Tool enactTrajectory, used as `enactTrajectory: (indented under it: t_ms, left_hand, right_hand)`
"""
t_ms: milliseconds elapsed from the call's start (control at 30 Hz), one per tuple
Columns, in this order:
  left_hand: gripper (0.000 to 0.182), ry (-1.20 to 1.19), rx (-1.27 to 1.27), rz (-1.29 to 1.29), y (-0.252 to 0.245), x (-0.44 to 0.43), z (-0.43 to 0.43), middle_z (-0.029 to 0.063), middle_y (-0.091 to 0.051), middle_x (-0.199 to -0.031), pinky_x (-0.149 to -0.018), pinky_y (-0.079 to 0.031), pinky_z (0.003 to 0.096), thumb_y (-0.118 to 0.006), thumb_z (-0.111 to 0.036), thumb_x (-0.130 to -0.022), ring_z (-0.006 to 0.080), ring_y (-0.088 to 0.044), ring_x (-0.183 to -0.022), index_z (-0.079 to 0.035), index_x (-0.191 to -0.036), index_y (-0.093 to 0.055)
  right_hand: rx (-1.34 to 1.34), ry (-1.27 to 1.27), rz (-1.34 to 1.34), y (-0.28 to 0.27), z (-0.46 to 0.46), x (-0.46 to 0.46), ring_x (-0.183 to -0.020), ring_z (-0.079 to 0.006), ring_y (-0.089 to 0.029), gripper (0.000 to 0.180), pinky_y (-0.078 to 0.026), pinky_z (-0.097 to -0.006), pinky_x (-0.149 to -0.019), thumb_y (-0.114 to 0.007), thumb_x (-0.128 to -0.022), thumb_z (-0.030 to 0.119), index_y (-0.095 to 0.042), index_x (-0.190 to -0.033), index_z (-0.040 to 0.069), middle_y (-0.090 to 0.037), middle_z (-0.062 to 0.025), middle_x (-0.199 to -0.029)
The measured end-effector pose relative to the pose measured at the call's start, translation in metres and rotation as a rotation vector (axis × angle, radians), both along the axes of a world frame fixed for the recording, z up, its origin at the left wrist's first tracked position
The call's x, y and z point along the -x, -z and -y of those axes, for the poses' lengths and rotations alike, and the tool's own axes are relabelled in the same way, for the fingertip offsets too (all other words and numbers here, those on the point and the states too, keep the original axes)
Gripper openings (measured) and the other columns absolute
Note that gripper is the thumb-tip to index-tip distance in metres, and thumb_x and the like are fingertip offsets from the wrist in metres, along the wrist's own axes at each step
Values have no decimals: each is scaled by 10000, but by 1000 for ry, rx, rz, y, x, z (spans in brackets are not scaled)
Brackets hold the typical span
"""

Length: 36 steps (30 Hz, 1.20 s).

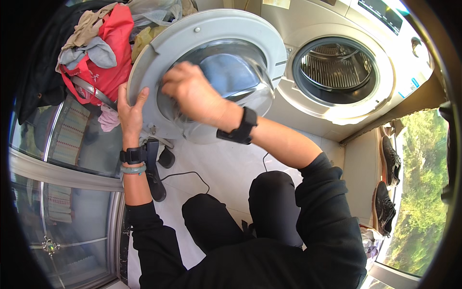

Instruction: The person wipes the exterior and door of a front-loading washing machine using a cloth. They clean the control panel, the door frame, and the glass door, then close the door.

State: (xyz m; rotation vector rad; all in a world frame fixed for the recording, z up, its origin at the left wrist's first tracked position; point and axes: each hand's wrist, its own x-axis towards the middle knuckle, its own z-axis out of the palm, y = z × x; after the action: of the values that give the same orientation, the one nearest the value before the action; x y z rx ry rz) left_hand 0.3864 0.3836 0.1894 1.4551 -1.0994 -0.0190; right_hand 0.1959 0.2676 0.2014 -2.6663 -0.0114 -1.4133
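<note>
The round door of a front-loading washing machine (223, 27) stands swung out to the left, its glass bowl facing me. My left hand (133, 108) grips the door's outer rim at the left, thumb on the near face. My right hand (187, 85), slightly blurred, is at the left part of the glass bowl with its fingers curled. Whether it holds something small cannot be made out. To the right, the washing machine's drum (337, 68) shows through the round opening, with a grey rubber seal around it.
A red bag (113, 47) with clothes lies behind the door at upper left. Glass-paned door panels (79, 216) line the left. Dark shoes (384, 209) rest on the right ledge by a window. A black cable (187, 172) runs over the tiled floor.
</note>
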Motion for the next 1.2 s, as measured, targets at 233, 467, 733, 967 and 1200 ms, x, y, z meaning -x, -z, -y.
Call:
enactTrajectory:
  t_ms: [233, 467, 733, 967, 1200]
  left_hand:
    - [433, 11, -10, -22, -3, 1, -3, 61, -649, -1053, -873, -466, 288, -785, -267, -873, 143, -589, -943, -18, -1158, -574]
    - [435, -16, -6, -2, -2, 4, -3, 80, -670, -1064, -856, -487, 301, -795, -253, -859, 149, -610, -941, -13, -1157, -588]
    - [436, -14, -41, -6, -8, 8, -8, 83, -675, -1065, -868, -487, 302, -793, -249, -861, 153, -617, -954, -13, -1162, -584]
    - [433, -34, -10, -7, -4, 11, -9, 84, -673, -1053, -866, -487, 309, -788, -267, -863, 162, -617, -943, -17, -1154, -586]
    - [433, -17, -29, 7, -5, 9, -9, 78, -663, -1044, -852, -481, 306, -783, -292, -870, 157, -602, -938, -23, -1145, -584]
  right_hand:
    - [128, -59, 48, -12, 26, 12, -1026, -297, -630, 347, -506, -406, -894, -616, -650, -51, -730, -948, 86, -688, -79, -1076]
    - [-297, 92, 71, -8, 53, 82, -1291, -308, -532, 621, -440, -381, -1082, -538, -706, -217, -658, -1243, 70, -586, -117, -1371]
    - [-15, -211, -142, 28, -10, 59, -1267, -373, -525, 500, -445, -456, -1057, -601, -707, -147, -673, -1170, 27, -617, -131, -1303]
    - [-186, 142, 24, 19, 13, 97, -1344, -391, -464, 611, -380, -461, -1123, -583, -735, -184, -635, -1289, 67, -563, -148, -1398]
    - [70, -70, -18, 35, -18, 44, -1295, -357, -509, 447, -394, -480, -1109, -591, -789, -9, -634, -1231, 41, -598, -146, -1324]
